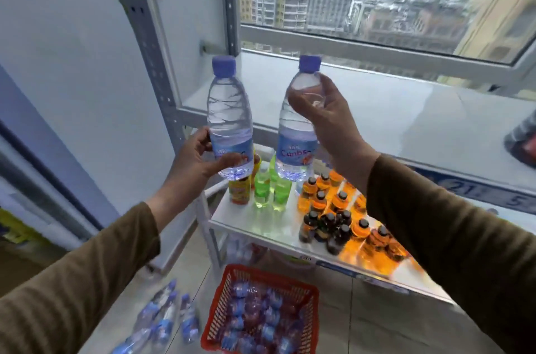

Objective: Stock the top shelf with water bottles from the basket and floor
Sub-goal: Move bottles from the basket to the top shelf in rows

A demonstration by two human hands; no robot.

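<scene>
I hold two clear water bottles with blue caps upright in front of the top shelf [377, 110]. My left hand [193, 155] grips the left bottle [229, 110] low, at its blue label. My right hand [324, 110] wraps the right bottle [295, 148] near its shoulder. Both bottles hang in the air just before the shelf's front edge, which is bare on this side. Below, a red basket [216, 321] holds several more water bottles, and several others [165, 321] lie on the floor to its left.
The lower shelf [278, 226] carries green drinks [271, 188], orange drinks with black caps [342, 217] and a yellow carton [239, 190]. A grey shelf upright [142, 26] rises at the left. A dark object [522, 139] sits at the top shelf's right end. A window is behind.
</scene>
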